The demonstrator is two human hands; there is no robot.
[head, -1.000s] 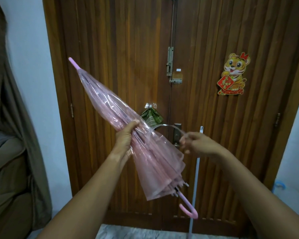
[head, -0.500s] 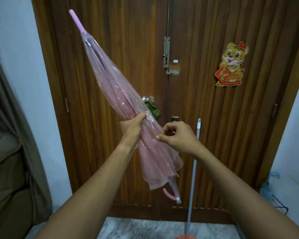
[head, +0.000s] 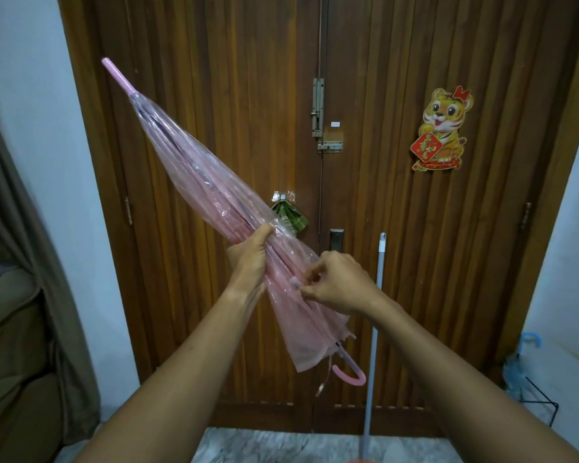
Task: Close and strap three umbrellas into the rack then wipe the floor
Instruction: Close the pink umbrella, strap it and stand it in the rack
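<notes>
The fingers of the left hand [head: 251, 262] are hidden behind the folded pink see-through plastic umbrella [head: 211, 192] it grips. The small pink tab [head: 295, 281] pinched by the right hand [head: 340, 285] is mostly covered by its fingertips. The grey mop pole [head: 380, 262] is crossed by the right forearm, its orange-red head [head: 360, 460] cut off by the lower edge.

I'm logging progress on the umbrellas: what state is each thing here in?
pink umbrella, folded shut, tilted, tip up-left.
strap, pinched against the canopy; fastened or not, cannot tell.
left hand, grips the canopy.
right hand, pinches the strap.
door, shut.
mop handle, upright by the door.
blue umbrella, closed, standing in the rack.
</notes>
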